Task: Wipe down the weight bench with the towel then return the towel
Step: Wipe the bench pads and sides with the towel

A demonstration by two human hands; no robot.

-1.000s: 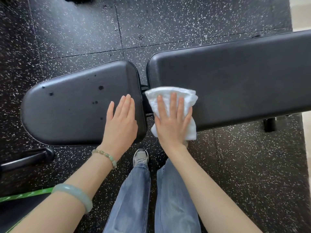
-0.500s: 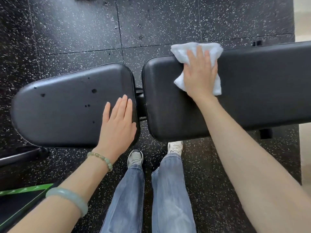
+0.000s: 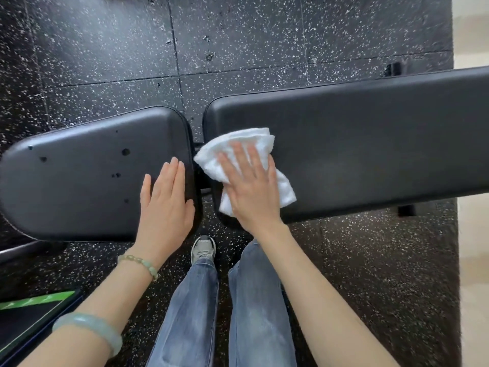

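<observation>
So the right hand [image 3: 251, 186] is flat, fingers spread, pressing the white towel [image 3: 211, 160] onto the left end of the long bench pad [image 3: 370, 144], right by the gap. The left hand [image 3: 166, 202] lies open, palm down, at the right edge of the seat pad [image 3: 79, 181]. Speckled floor [image 3: 238, 43] underneath.

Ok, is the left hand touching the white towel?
Apart. The head view shows the left hand flat on the seat pad, with bare pad edge between it and the towel.

towel [image 3: 254, 144] on right bench pad [image 3: 370, 144], left pad [image 3: 79, 176] beside it
</observation>
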